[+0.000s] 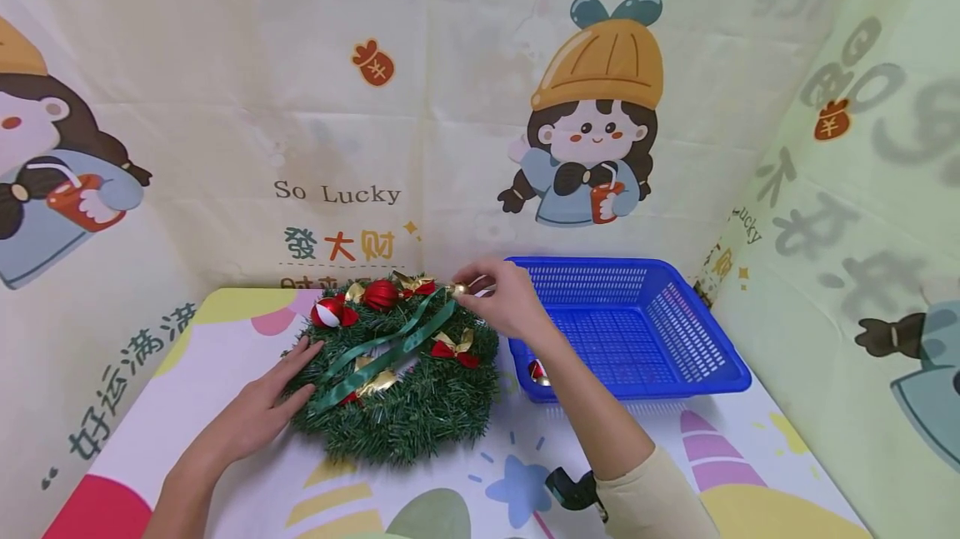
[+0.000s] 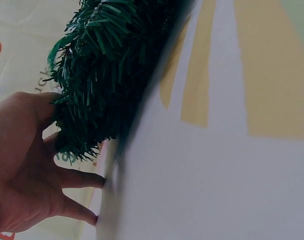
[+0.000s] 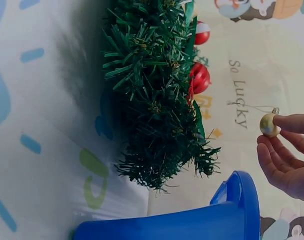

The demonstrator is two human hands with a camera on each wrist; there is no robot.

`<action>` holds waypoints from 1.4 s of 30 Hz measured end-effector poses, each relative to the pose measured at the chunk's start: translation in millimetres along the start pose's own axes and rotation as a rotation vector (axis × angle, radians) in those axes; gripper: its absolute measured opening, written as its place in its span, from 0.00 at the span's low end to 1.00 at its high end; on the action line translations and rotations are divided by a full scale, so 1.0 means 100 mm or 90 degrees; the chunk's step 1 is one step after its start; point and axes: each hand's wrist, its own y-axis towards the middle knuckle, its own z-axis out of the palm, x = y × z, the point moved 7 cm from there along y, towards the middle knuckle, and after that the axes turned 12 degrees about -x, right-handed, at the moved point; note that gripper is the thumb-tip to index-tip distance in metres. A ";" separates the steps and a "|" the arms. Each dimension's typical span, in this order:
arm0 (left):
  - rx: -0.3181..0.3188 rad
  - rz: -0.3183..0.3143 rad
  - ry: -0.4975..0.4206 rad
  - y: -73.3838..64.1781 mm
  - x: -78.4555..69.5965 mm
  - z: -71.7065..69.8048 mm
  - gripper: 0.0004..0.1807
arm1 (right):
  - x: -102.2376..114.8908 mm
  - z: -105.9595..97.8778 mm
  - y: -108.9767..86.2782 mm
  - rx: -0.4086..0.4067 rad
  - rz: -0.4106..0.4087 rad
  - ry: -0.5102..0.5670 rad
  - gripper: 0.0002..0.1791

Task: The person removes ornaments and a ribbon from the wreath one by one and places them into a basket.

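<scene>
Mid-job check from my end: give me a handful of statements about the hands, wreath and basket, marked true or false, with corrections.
1. The right hand pinches a small gold ball. True.
2. The left hand grips a second ball. False: the left hand touches the edge of the wreath.
3. The blue basket stands to the right of the wreath in the head view. True.
4. The blue basket is completely empty. False: a red-and-white ornament lies in its near left corner.
5. The green ribbon lies inside the blue basket. False: the green ribbon stretches across the wreath.
6. A red ball sits on the wreath. True.
</scene>
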 end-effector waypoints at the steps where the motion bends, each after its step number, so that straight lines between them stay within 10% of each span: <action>1: 0.000 -0.001 0.000 0.00 0.00 0.00 0.34 | -0.01 -0.02 -0.02 -0.002 0.002 0.004 0.09; 42: 0.001 0.006 -0.003 0.02 0.00 -0.01 0.34 | -0.59 -0.73 -0.59 -0.102 0.102 -0.029 0.10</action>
